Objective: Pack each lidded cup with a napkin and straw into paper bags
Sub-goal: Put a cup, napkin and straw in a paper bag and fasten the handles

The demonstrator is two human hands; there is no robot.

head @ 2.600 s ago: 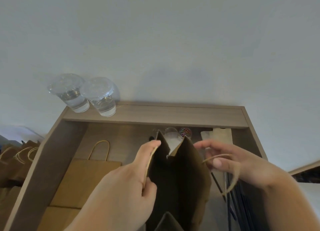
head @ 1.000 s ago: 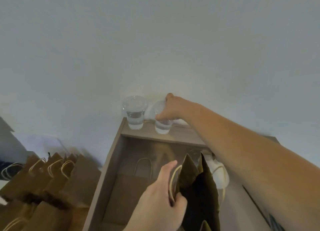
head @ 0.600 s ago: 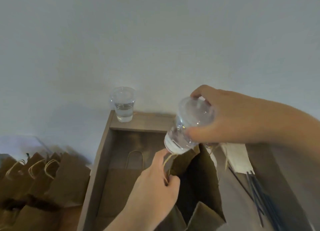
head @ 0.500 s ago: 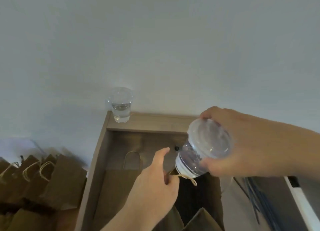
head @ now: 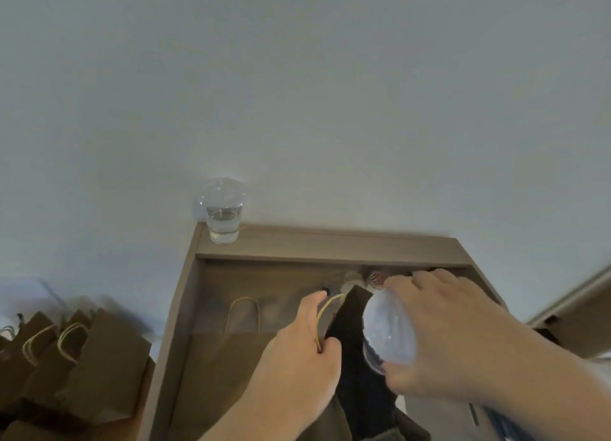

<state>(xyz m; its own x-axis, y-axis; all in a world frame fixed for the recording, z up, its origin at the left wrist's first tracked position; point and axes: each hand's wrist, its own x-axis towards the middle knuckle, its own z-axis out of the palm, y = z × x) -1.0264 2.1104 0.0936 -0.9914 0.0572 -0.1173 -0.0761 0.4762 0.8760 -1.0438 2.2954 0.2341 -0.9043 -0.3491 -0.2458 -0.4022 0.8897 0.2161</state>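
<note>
Bag point(head: 351, 313): handle is gripped by left hand point(head: 294, 351).
Cup point(head: 390, 331): lidded, is grasped by right hand point(head: 446, 338) at bag mouth.

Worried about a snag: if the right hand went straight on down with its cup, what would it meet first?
Probably the open paper bag, held at its handle by the left hand: the right hand has the cup at its mouth. Depth inside is unclear.

Cup point(head: 390, 328) over bag point(head: 353, 361), shelf point(head: 347, 247) behind.
</note>
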